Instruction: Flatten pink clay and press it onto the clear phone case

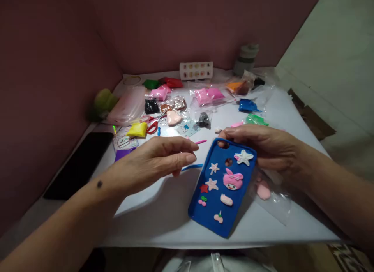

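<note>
A blue phone case (214,209) is held tilted above the table by my right hand (260,147), which grips its upper right edge. Small clay shapes decorate it: a pink character head (233,180), a white star (244,158), paler stars (211,184), a red star (203,188) and pink cherries (202,202). To the left of the case, my left hand (166,157) hovers with fingers stretched and thumb slightly apart, nothing visible between them. Just beyond its fingertips lies a pink stick tool (201,141). A blue stick tool (191,167) shows below the fingers.
Clay packets lie across the white table (152,229), including yellow (137,129), pink (209,95) and blue (248,105). Red-handled scissors (152,127) are among them. At left rest a black phone (82,165) and a plastic container (128,104). A bottle (247,59) stands behind.
</note>
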Action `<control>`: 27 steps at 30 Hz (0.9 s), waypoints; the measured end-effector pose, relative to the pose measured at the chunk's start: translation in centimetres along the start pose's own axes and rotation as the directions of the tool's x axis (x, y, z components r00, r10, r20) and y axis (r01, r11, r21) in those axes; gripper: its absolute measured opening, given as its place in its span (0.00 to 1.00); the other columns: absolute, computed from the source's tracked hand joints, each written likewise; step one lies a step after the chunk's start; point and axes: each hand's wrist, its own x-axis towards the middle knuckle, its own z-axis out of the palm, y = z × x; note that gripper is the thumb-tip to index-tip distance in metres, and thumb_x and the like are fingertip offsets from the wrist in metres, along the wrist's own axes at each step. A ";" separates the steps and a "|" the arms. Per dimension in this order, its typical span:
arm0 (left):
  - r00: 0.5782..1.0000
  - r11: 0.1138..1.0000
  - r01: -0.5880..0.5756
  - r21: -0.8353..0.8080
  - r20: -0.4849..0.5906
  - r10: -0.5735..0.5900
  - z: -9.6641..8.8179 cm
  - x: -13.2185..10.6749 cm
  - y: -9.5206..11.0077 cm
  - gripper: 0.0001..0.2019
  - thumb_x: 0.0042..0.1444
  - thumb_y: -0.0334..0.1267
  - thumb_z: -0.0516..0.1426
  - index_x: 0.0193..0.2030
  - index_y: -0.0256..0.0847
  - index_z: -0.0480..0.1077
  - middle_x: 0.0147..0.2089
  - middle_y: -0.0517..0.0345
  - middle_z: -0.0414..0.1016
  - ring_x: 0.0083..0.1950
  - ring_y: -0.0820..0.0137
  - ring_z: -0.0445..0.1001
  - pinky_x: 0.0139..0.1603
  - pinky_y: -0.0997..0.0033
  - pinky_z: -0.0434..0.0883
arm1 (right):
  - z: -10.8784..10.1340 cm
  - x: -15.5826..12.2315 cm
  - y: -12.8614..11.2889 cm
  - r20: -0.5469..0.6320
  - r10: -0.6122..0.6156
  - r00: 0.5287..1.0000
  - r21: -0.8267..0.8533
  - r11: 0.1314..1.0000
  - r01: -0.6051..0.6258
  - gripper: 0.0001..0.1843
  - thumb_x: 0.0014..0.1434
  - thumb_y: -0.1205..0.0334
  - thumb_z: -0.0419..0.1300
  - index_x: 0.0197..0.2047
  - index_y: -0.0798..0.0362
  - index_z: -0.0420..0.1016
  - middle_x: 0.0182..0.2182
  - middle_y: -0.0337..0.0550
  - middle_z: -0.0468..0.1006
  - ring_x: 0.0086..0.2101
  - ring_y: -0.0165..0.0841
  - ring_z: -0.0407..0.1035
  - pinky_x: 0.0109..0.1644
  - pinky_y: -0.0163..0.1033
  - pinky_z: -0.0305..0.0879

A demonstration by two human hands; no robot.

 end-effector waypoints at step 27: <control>0.976 0.866 0.144 -0.478 0.213 -0.044 5.2 2.0 -0.6 0.24 0.42 0.24 0.67 0.47 0.38 0.71 0.39 0.58 0.80 0.38 0.70 0.76 0.40 0.71 0.73 | -0.9 0.9 0.4 0.110 -0.049 0.993 -0.035 0.998 0.054 0.13 0.63 0.69 0.59 0.26 0.60 0.74 0.22 0.46 0.78 0.22 0.32 0.73 0.26 0.35 0.74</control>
